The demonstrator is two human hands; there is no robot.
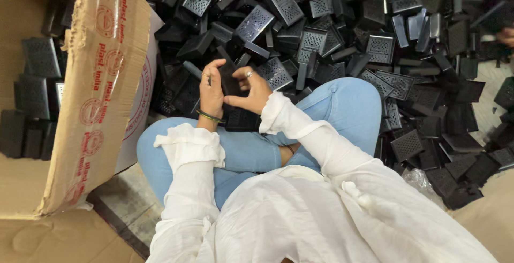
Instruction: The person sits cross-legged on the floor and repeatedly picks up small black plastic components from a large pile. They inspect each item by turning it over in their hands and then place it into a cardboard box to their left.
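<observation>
A cardboard box (pixel 101 97) stands left of the heaped black plastic parts (pixel 375 49).

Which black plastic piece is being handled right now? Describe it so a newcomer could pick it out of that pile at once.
Start at the heap of black perforated plastic covers spread on the floor ahead of the seated person's blue-jeaned knees. At its near edge, the left hand and right hand meet. The black piece between them is the only one lifted off the heap and held.

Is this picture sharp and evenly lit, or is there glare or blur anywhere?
Head view: light is soft and even, with pale sheen on the perforated faces of the black plastic parts; both hands, left hand and right hand, look sharp around a black part; the cardboard box bulges slightly near the edge.
</observation>
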